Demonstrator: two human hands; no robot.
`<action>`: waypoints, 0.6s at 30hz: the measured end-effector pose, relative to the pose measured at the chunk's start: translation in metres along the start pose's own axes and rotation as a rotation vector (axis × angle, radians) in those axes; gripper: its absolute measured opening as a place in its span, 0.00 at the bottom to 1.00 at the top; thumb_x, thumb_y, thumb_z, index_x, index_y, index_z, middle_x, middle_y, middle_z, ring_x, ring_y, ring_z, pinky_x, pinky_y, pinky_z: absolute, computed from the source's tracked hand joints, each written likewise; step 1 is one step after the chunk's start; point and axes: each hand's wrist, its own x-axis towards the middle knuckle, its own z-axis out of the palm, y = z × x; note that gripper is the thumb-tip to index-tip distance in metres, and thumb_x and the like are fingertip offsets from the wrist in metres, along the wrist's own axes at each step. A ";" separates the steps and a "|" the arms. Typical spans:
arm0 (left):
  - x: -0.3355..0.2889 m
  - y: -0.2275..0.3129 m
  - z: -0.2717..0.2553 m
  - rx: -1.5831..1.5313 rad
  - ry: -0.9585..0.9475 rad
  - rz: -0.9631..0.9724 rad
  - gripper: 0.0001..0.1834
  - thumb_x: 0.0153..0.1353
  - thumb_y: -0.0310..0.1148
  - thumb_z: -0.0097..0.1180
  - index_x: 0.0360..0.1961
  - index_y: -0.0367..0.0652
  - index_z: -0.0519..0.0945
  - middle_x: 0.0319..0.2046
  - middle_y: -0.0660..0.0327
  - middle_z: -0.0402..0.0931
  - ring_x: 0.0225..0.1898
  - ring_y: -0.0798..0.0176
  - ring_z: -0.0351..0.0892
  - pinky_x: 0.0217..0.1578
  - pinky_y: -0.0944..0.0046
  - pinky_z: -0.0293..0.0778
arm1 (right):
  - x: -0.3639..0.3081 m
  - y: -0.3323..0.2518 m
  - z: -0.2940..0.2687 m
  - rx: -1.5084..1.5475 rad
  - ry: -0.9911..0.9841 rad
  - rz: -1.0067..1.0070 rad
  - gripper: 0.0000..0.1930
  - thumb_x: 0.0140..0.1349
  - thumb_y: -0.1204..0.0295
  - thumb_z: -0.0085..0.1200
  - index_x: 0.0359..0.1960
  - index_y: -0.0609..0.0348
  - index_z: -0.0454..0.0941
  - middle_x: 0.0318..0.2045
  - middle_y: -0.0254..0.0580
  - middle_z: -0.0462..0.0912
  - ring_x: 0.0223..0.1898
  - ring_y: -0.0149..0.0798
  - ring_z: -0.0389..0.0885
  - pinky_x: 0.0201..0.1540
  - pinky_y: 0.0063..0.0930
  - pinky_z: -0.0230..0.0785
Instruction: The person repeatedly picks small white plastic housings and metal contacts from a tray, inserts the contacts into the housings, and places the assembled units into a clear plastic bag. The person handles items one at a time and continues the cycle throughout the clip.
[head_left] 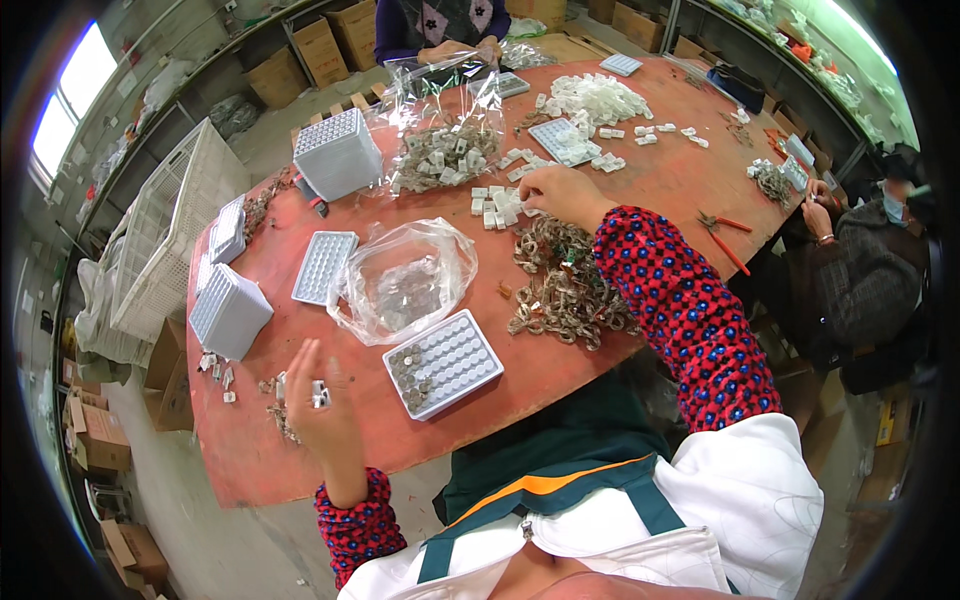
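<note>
My left hand [327, 425] is raised over the near left part of the table, fingers stretched upward and slightly blurred. Small white pieces with dark parts [319, 394] show against it; whether they touch it I cannot tell. My right hand [567, 196] reaches to a cluster of small white plastic pieces [492, 207], its fingertips pinched together. What they hold, if anything, is hidden. Under my right forearm lies a heap of brownish, looped cord-like pieces [565, 290]. Nearest me is a white tray [465, 365] with rows of round hollows, small metallic discs along its left side.
A clear plastic bag [405, 285] lies behind the tray. Stacked white trays [338, 155] stand at left, beside a filled clear bag [445, 155]. Red-handled pliers [722, 240] lie at right. Co-workers sit at the far side [440, 30] and right [870, 250].
</note>
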 end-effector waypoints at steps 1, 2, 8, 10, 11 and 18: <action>-0.004 0.006 0.005 -0.119 -0.042 0.010 0.17 0.68 0.27 0.59 0.57 0.35 0.81 0.54 0.53 0.81 0.54 0.59 0.80 0.52 0.61 0.77 | 0.000 -0.007 -0.005 0.090 0.020 -0.055 0.07 0.57 0.67 0.64 0.36 0.52 0.86 0.37 0.40 0.86 0.43 0.47 0.83 0.44 0.41 0.75; -0.009 0.014 0.011 -0.242 -0.083 0.009 0.17 0.69 0.26 0.58 0.57 0.35 0.81 0.52 0.55 0.82 0.50 0.63 0.82 0.49 0.63 0.79 | 0.000 -0.015 -0.011 0.174 0.021 -0.091 0.07 0.57 0.67 0.64 0.36 0.52 0.86 0.36 0.41 0.86 0.43 0.46 0.84 0.44 0.40 0.75; -0.034 0.062 0.038 -0.937 -0.529 -0.461 0.16 0.72 0.26 0.54 0.59 0.32 0.79 0.46 0.54 0.83 0.37 0.69 0.83 0.39 0.68 0.83 | -0.037 -0.076 -0.032 0.889 -0.030 0.022 0.06 0.65 0.74 0.62 0.38 0.64 0.84 0.33 0.36 0.87 0.32 0.26 0.82 0.35 0.22 0.74; -0.038 0.074 0.048 -1.019 -0.600 -0.518 0.17 0.74 0.28 0.53 0.59 0.32 0.78 0.45 0.53 0.83 0.36 0.68 0.83 0.38 0.68 0.83 | -0.064 -0.100 -0.029 1.082 -0.043 0.013 0.05 0.67 0.76 0.60 0.39 0.67 0.83 0.34 0.38 0.87 0.32 0.26 0.82 0.35 0.18 0.75; -0.039 0.078 0.053 -1.069 -0.627 -0.538 0.17 0.75 0.30 0.52 0.59 0.32 0.78 0.45 0.53 0.83 0.37 0.68 0.84 0.38 0.67 0.83 | -0.076 -0.109 -0.029 1.214 -0.177 0.120 0.05 0.67 0.77 0.60 0.40 0.66 0.83 0.35 0.38 0.87 0.33 0.26 0.83 0.35 0.19 0.75; -0.057 0.069 0.059 -1.432 -0.969 -0.868 0.20 0.76 0.39 0.50 0.59 0.33 0.75 0.45 0.54 0.83 0.36 0.67 0.84 0.32 0.69 0.82 | -0.121 -0.137 0.007 1.034 -0.140 0.011 0.11 0.64 0.73 0.63 0.46 0.64 0.85 0.35 0.38 0.87 0.37 0.29 0.83 0.42 0.26 0.76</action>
